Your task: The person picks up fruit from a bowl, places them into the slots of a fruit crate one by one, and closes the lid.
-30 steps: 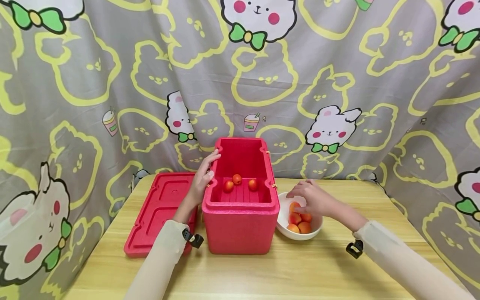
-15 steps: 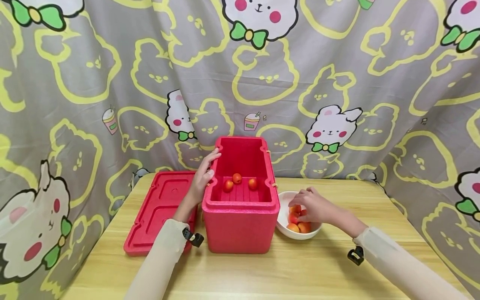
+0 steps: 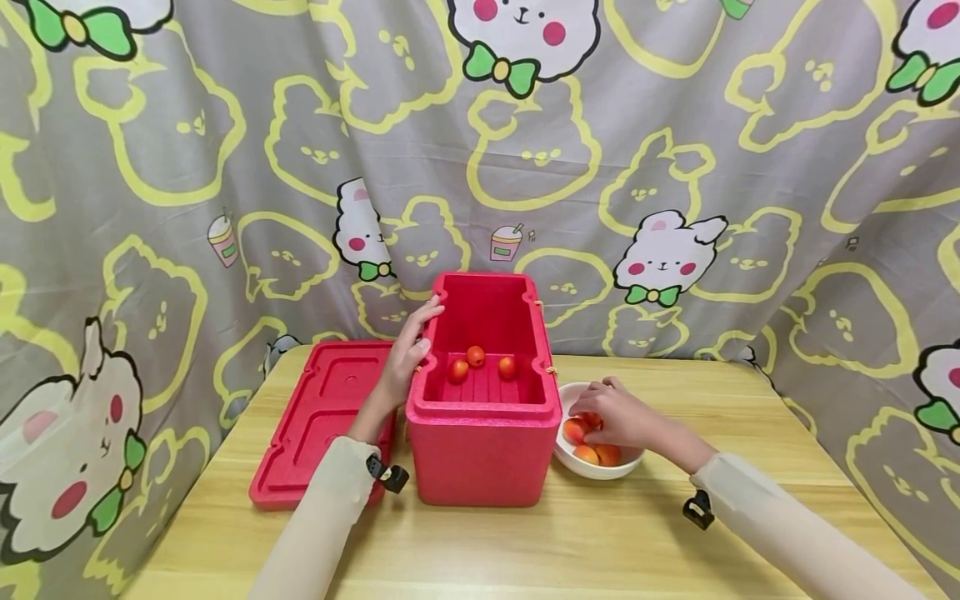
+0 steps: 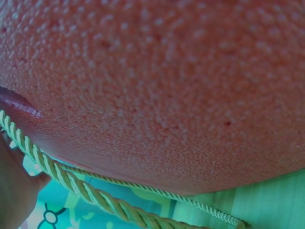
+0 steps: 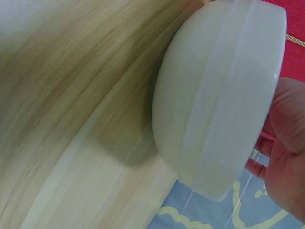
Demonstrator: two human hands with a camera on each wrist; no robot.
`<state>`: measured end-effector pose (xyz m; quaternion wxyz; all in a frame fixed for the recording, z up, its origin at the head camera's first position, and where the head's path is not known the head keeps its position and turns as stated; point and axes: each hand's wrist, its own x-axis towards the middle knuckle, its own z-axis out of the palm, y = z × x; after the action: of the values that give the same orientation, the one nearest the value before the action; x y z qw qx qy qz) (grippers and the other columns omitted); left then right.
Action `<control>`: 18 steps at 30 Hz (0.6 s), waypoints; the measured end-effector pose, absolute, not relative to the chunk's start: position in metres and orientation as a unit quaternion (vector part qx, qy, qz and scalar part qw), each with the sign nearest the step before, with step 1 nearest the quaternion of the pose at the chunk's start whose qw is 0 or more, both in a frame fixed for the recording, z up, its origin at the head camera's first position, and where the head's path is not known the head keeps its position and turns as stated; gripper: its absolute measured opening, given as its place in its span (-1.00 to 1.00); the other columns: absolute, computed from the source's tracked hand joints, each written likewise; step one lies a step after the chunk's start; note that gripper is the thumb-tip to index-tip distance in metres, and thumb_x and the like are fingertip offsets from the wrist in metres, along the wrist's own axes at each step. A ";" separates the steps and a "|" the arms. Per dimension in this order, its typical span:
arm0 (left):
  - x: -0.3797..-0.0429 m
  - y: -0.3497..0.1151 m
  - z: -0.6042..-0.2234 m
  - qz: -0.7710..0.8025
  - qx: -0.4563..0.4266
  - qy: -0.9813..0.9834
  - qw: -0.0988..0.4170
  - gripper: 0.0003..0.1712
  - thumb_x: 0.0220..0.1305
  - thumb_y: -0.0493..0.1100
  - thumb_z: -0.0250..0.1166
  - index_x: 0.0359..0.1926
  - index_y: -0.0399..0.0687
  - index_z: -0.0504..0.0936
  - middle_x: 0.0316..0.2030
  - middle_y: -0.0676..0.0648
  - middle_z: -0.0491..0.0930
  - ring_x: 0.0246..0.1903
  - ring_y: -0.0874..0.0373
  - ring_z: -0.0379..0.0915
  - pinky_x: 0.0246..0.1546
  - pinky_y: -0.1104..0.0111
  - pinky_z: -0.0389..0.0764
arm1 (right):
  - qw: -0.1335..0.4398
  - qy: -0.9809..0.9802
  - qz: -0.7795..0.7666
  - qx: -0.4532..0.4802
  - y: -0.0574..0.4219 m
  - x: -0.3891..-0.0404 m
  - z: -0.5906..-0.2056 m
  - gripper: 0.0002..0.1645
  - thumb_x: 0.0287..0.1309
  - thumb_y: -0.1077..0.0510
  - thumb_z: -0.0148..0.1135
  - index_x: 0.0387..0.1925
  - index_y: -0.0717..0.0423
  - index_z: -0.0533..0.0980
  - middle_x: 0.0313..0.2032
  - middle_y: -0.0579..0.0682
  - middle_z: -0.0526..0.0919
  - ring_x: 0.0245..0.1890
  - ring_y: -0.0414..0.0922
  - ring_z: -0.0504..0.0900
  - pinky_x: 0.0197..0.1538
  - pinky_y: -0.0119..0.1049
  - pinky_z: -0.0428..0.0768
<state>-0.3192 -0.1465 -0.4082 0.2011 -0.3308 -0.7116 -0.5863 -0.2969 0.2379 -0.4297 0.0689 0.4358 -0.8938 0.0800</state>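
Red foam box (image 3: 483, 462); white bowl (image 3: 596, 473); orange-red fruits (image 3: 574, 431).
My left hand (image 3: 405, 354), fingers extended, likely steadies the box; right hand (image 3: 617, 414) bent over the fruits, grip hidden.

Your right hand (image 3: 621, 414) covers some of the orange-red fruits (image 3: 587, 455) in the white bowl (image 3: 596, 472), and you cannot tell where all its fingertips lie; the bowl's outer wall hides the fruits in the right wrist view, whose edge crops that hand. Your left sleeve (image 3: 318, 521), cut off at the near edge, hides part of the red lid (image 3: 322, 417), while the left wrist view crops your left hand (image 3: 401, 358) beside the partly blurred wall of the red box (image 3: 483, 462).
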 end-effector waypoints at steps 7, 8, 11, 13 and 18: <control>-0.320 -0.146 -0.409 -0.583 -0.334 -0.711 0.205 -0.30 0.30 -0.13 -0.06 0.44 -0.32 0.30 0.56 -0.25 0.11 0.54 -0.14 0.01 0.46 -0.23 0.10 | 0.045 -0.901 0.085 0.422 0.228 -0.301 -0.431 -0.52 -0.11 0.08 0.63 -0.05 -0.02 0.74 -0.12 -0.15 0.78 -0.06 -0.08 0.57 0.00 -0.05 0.29; -0.320 -0.146 -0.409 -0.582 -0.334 -0.712 0.206 -0.30 0.30 -0.12 -0.06 0.44 -0.31 0.30 0.56 -0.25 0.11 0.54 -0.14 0.01 0.46 -0.23 0.10 | 0.044 -0.901 0.088 0.421 0.227 -0.301 -0.431 -0.50 -0.11 0.09 0.63 -0.03 -0.02 0.73 -0.10 -0.15 0.78 -0.06 -0.08 0.56 0.00 -0.05 0.29; -0.320 -0.146 -0.409 -0.581 -0.334 -0.712 0.207 -0.30 0.31 -0.12 -0.06 0.44 -0.31 0.30 0.56 -0.27 0.10 0.55 -0.13 0.00 0.46 -0.23 0.10 | 0.046 -0.901 0.094 0.422 0.224 -0.304 -0.432 -0.45 -0.11 0.11 0.63 0.02 -0.02 0.71 -0.06 -0.16 0.77 -0.09 -0.12 0.53 0.01 -0.06 0.28; -0.320 -0.146 -0.409 -0.581 -0.334 -0.713 0.207 -0.30 0.31 -0.13 -0.06 0.44 -0.31 0.30 0.56 -0.28 0.10 0.55 -0.14 0.00 0.45 -0.24 0.11 | 0.050 -0.900 0.095 0.423 0.222 -0.305 -0.433 -0.45 -0.12 0.11 0.63 0.02 -0.02 0.71 -0.08 -0.17 0.78 -0.12 -0.15 0.51 0.01 -0.08 0.27; -0.320 -0.147 -0.409 -0.584 -0.335 -0.712 0.200 -0.29 0.27 -0.21 -0.07 0.46 -0.29 0.28 0.56 -0.27 0.07 0.54 -0.15 -0.01 0.42 -0.27 0.16 | 0.057 -0.898 0.101 0.424 0.220 -0.306 -0.433 -0.48 -0.13 0.12 0.63 -0.03 0.01 0.72 -0.10 -0.15 0.78 -0.17 -0.17 0.50 -0.01 -0.10 0.28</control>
<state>-0.3202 -0.1473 -0.4086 0.2002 -0.3350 -0.7119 -0.5839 -0.3059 0.2203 -0.4332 0.0575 0.4239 -0.8982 0.1011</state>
